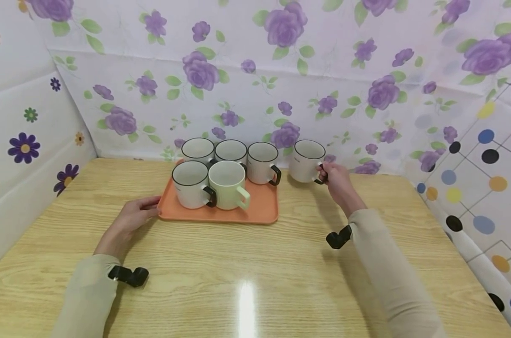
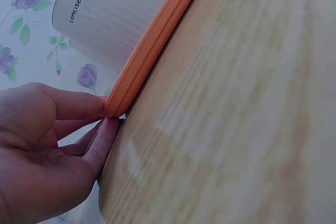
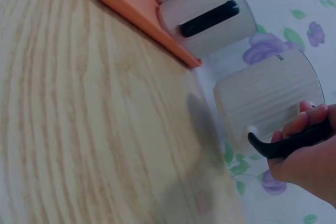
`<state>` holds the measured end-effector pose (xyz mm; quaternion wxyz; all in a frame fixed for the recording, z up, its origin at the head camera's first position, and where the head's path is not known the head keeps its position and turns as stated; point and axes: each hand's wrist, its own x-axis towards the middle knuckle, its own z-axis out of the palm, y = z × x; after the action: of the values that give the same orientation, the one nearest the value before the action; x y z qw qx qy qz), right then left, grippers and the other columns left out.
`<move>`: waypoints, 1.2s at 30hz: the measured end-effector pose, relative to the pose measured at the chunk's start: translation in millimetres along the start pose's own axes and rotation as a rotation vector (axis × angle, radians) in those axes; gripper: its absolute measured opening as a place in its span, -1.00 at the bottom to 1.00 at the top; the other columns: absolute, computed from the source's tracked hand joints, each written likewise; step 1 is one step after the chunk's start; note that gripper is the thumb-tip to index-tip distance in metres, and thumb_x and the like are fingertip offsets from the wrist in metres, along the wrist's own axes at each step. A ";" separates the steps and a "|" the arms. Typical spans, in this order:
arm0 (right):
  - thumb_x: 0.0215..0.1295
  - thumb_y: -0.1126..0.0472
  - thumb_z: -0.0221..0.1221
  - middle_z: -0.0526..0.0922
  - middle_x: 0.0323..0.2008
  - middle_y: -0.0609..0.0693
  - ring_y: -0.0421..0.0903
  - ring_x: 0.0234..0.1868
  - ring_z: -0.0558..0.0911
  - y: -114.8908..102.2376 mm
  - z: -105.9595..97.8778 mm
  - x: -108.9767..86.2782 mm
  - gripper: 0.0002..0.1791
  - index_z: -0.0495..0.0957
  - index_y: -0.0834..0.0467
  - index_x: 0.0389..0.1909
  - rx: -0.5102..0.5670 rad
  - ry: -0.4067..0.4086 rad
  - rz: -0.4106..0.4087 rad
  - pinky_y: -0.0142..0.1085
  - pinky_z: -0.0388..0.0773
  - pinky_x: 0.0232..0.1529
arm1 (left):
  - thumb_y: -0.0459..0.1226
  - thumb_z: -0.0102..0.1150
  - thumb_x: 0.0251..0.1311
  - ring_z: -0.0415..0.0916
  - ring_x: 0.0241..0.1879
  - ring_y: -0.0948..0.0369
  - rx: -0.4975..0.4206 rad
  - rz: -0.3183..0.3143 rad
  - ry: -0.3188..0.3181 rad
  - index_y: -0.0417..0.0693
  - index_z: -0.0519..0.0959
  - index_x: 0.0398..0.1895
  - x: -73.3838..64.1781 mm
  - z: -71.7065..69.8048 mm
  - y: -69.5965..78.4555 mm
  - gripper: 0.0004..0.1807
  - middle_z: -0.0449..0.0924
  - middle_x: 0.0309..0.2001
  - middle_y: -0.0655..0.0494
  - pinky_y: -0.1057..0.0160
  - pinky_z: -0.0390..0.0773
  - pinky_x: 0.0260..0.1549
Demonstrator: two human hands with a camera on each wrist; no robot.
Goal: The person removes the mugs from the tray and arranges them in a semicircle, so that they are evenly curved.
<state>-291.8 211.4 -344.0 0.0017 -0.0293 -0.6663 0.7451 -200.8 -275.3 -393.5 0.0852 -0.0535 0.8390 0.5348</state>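
In the middle of the head view, an orange tray (image 1: 262, 202) is set on a wooden table (image 1: 196, 267). Its left edge is pinched by the left hand (image 1: 130, 217), seen left of the middle. In the left wrist view, the tray's rim is held between the fingertips, which are nearly closed, with one finger put under it.

Right of the tray, a white mug (image 1: 304, 165) with a black rim is held upright by the right hand (image 1: 339, 183). The fingers are curled around its black handle (image 3: 294, 145). In the right wrist view, a little strip of cloth is seen between the mug's base and the table. The tray is not touched by this mug.

Five mugs are carried on the tray. At its front, a white front mug (image 1: 187, 188) is placed at the left and a pale green mug (image 1: 225, 188) is placed beside it, with its handle turned to the lower right. Three white back mugs (image 1: 260, 169) are lined up behind them, and two are partly hidden.

Purple flowers are printed on the back cloth (image 1: 238, 101), and coloured dots are printed on the right cloth (image 1: 467, 164).
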 end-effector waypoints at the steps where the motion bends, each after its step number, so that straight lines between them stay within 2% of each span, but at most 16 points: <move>1: 0.53 0.34 -0.23 0.39 -0.40 -0.01 -0.17 -0.42 0.32 2.5 0.2 0.5 -0.77 0.35 0.36 -0.28 -0.013 0.009 0.002 -0.38 0.32 -0.29 | -0.36 0.00 0.40 0.17 0.31 -0.15 -0.001 0.002 0.001 -0.37 0.12 0.43 0.5 0.3 -0.2 -0.40 0.19 0.34 -0.39 -0.06 0.24 0.22; 6: 0.50 0.38 -0.22 0.37 -0.46 0.00 -0.16 -0.44 0.32 13.6 -1.4 2.2 -0.78 0.36 0.38 -0.29 -0.023 0.032 -0.001 -0.37 0.34 -0.31 | -0.38 -0.02 0.40 0.16 0.32 -0.14 -0.008 0.002 0.002 -0.36 0.13 0.44 2.6 1.0 -1.6 -0.41 0.20 0.35 -0.38 -0.06 0.21 0.24; 12: 0.53 0.36 -0.23 0.37 -0.44 0.00 -0.18 -0.44 0.33 24.0 -3.3 4.0 -0.76 0.36 0.38 -0.28 -0.021 0.018 0.000 -0.38 0.34 -0.30 | -0.37 0.00 0.40 0.16 0.32 -0.14 -0.014 0.005 0.002 -0.35 0.14 0.44 4.0 0.4 -2.6 -0.41 0.20 0.35 -0.36 -0.06 0.21 0.24; 15: 0.53 0.36 -0.23 0.38 -0.41 0.01 -0.19 -0.42 0.33 27.0 -2.8 4.9 -0.75 0.36 0.41 -0.25 -0.053 0.022 -0.005 -0.38 0.35 -0.28 | -0.36 0.02 0.39 0.16 0.32 -0.12 -0.017 0.007 -0.001 -0.35 0.15 0.43 4.3 0.7 -2.6 -0.40 0.20 0.35 -0.35 -0.05 0.23 0.22; 21: 0.54 0.34 -0.26 0.37 -0.30 0.08 -0.18 -0.35 0.35 27.0 -2.8 6.5 -0.72 0.35 0.47 -0.21 -0.133 -0.011 -0.027 -0.32 0.36 -0.17 | -0.36 0.02 0.39 0.17 0.32 -0.12 -0.010 -0.002 0.004 -0.35 0.14 0.44 2.8 0.3 -1.7 -0.40 0.20 0.36 -0.35 -0.03 0.26 0.20; 26: 0.55 0.33 -0.27 0.37 -0.25 0.12 -0.13 -0.29 0.36 25.7 -2.6 8.7 -0.71 0.36 0.41 -0.27 -0.171 -0.028 -0.021 -0.28 0.36 -0.12 | -0.36 0.02 0.39 0.15 0.33 -0.12 -0.014 -0.006 0.013 -0.35 0.15 0.43 2.1 -0.5 -1.9 -0.41 0.19 0.36 -0.35 -0.04 0.23 0.22; 32: 0.56 0.24 -0.21 0.47 -0.31 0.05 -0.18 -0.32 0.43 24.5 -1.3 11.0 -0.67 0.42 0.41 -0.20 -0.237 -0.002 0.011 -0.30 0.41 -0.11 | -0.36 0.02 0.40 0.19 0.31 -0.12 -0.015 0.003 0.008 -0.36 0.15 0.43 1.3 -1.1 -1.1 -0.40 0.21 0.35 -0.36 -0.01 0.27 0.20; 36: 0.56 0.21 -0.18 0.53 -0.38 -0.03 -0.20 -0.33 0.49 22.6 -0.9 10.1 -0.65 0.45 0.44 -0.11 -0.277 0.018 0.034 -0.30 0.44 -0.07 | -0.34 0.02 0.40 0.21 0.28 -0.11 -0.006 0.010 -0.002 -0.35 0.14 0.43 0.9 -1.3 -1.6 -0.40 0.22 0.34 -0.36 0.14 0.38 0.08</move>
<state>-301.0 210.1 -367.0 -0.0091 -0.0470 -0.7621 0.6456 -201.5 -277.1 -394.6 0.0833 -0.0492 0.8375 0.5377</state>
